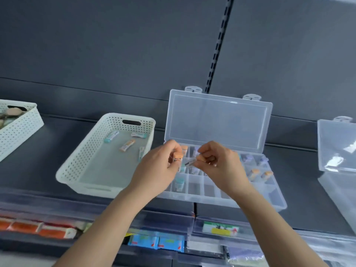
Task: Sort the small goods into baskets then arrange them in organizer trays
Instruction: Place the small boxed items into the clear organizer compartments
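Observation:
A clear organizer tray [277,201] lies open on the dark shelf, its lid [217,120] leaning back. Several compartments hold small orange-capped and teal-capped tubes. My left hand [159,166] hovers over the tray's left end and pinches a small orange-capped tube [178,156]. My right hand [219,162] is just beside it over the tray's middle, pinching another small orange tube with a grey tip [190,162]. A white perforated basket [84,160] to the left holds several loose tubes [127,145].
A second white basket [21,128] sits at the far left with round items inside. Another clear organizer [337,147] stands open at the right edge. Below the shelf front, packaged goods [156,242] hang behind clear strips.

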Motion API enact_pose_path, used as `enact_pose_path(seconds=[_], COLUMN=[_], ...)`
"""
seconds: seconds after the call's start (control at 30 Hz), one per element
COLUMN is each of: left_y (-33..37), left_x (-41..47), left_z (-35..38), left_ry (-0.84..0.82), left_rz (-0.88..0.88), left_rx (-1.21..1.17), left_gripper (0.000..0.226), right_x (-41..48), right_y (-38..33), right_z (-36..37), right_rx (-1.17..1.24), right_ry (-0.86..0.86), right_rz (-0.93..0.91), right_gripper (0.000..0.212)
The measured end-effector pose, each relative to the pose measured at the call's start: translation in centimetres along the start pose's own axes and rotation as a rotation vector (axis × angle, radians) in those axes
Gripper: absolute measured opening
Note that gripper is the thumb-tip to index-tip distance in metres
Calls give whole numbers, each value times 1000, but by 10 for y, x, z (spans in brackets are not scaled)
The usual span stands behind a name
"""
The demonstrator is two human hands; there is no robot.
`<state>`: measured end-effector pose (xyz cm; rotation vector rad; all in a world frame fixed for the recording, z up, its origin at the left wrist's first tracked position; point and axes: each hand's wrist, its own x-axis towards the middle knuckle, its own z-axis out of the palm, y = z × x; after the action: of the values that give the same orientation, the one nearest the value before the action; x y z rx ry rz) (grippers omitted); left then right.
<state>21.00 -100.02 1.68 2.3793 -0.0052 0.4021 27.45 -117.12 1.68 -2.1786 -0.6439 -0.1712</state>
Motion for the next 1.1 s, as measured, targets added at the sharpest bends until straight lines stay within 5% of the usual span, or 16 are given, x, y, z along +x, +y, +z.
enact_pose_path(seconds=[0.3,0.63,1.1], left_y=[32,36,27], left_x=[-14,-4,-2], left_z=[49,64,72], left_ry=[-94,-211,-253], left_rz=[68,112,116], left_rx=[200,498,519], left_gripper=[12,10,13], right_x=[-36,-43,-41], right_y=[43,61,68], right_z=[-23,-6,-3], right_rx=[-171,-273,-307], right_ry=[20,-96,-208], right_rz=[-171,-101,-83], right_gripper=[15,7,10])
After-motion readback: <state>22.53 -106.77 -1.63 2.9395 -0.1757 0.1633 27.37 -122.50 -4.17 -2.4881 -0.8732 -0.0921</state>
